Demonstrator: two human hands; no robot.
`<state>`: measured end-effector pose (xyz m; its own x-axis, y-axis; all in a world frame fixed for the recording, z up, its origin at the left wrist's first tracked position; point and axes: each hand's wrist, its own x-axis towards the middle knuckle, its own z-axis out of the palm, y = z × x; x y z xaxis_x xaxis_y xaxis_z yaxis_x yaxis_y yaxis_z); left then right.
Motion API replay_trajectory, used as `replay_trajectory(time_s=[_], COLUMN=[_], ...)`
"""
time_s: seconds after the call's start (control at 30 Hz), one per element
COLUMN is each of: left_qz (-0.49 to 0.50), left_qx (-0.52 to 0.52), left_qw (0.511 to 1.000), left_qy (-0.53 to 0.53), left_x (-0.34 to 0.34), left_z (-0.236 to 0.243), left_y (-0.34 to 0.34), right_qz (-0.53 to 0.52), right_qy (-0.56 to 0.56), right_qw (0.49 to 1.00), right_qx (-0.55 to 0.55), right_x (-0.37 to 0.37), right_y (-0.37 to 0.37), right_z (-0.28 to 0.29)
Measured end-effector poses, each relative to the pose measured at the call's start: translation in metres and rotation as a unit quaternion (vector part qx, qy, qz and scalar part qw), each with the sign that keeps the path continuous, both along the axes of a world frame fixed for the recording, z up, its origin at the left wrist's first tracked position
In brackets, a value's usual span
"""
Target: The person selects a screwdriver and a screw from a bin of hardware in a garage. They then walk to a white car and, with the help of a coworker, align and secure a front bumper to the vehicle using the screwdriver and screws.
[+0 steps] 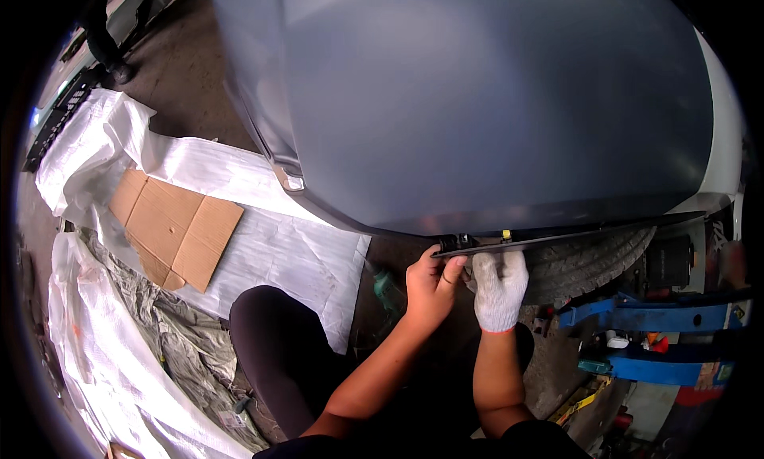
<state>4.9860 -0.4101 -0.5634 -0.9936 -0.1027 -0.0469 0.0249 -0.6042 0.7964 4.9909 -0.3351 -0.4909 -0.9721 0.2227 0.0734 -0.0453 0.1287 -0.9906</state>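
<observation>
My bare left hand point(430, 292) is closed on the left end of a thin dark panel point(561, 234), its thumb raised against the underside. Just right of it, my right hand point(500, 292), in a white knitted glove, has its fingers pressed together at the same panel's lower edge, their tips partly hidden. A black fitting point(455, 242) and a small yellow piece point(506, 235) sit along the panel, just beyond my fingers. Above stretches a large dark grey body panel point(493, 101) of a car. A tire point(593, 268) lies behind and below the thin panel.
Plastic sheeting point(282, 268) with flattened cardboard point(179, 228) covers the floor at left. A green tool point(386, 292) lies by my knee point(274, 335). Blue metal arms point(660, 316) and clutter stand at right. Another person's leg point(107, 45) shows at the upper left, near loose car parts.
</observation>
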Motion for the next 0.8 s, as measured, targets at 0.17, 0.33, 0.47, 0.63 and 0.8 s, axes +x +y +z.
replay_trajectory(time_s=[0.17,0.33,0.47,0.63,0.8], left_qz=[0.043,0.048,0.030,0.001,0.034], left_qx=[-0.106,-0.072,-0.067,0.046,0.097], left_qw=[0.993,0.996,0.997,0.999,0.995], left_qy=[0.018,0.022,0.024,0.010,-0.010], left_x=[0.003,0.001,0.001,0.007,0.012], left_z=[0.002,0.000,0.004,-0.008,-0.026], left_y=[-0.003,-0.002,-0.004,0.013,0.049], right_qz=[0.077,0.091,0.065,0.017,-0.020], right_qy=[0.068,0.049,0.037,0.040,0.016], right_qw=[0.994,0.995,0.995,0.997,0.997], right_qx=[-0.029,0.012,0.064,0.070,0.070], right_x=[0.013,0.012,0.015,0.008,0.001], right_y=[-0.014,-0.010,-0.008,0.016,0.029], right_z=[-0.007,-0.009,-0.013,-0.044,-0.045])
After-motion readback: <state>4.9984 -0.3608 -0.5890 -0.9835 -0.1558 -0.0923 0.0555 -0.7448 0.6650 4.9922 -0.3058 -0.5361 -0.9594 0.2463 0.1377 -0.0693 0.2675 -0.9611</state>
